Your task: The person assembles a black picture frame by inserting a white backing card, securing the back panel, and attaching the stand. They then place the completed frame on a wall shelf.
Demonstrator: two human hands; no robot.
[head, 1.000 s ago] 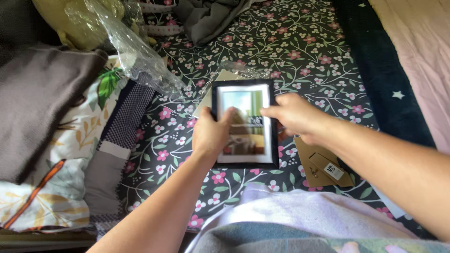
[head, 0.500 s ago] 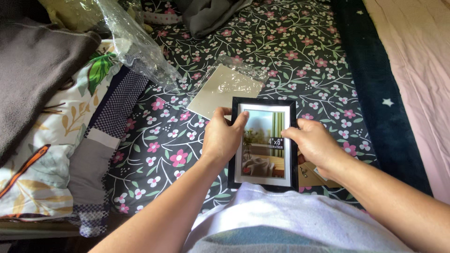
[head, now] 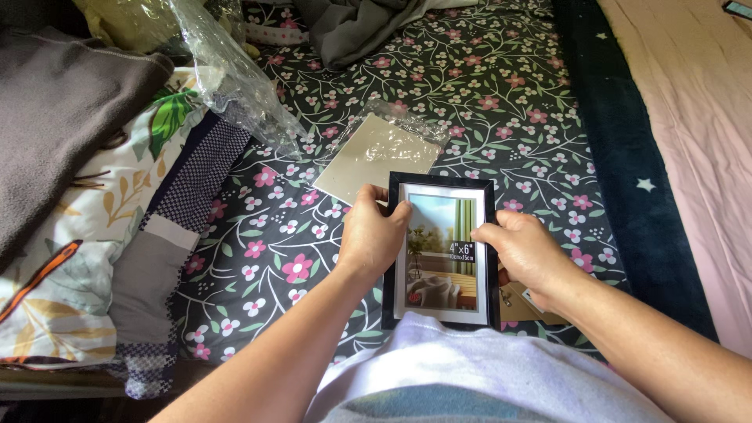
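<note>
The bed [head: 501,86] with the dark flowered sheet is carrying everything, and a grey blanket [head: 63,133] is lying at its left edge, cut off by the picture border. A crumpled clear plastic bag [head: 227,70] is lying near it. The black picture frame [head: 443,249] is standing upright over the sheet near the person's lap, its long axis pointing away from the person, white mat and sample photo facing up. The left hand [head: 372,235] is grasping its left edge, the right hand [head: 526,252] its right edge; the right fingers are partly hidden behind it. A brown card [head: 523,307] is mostly hidden under the right hand.
</note>
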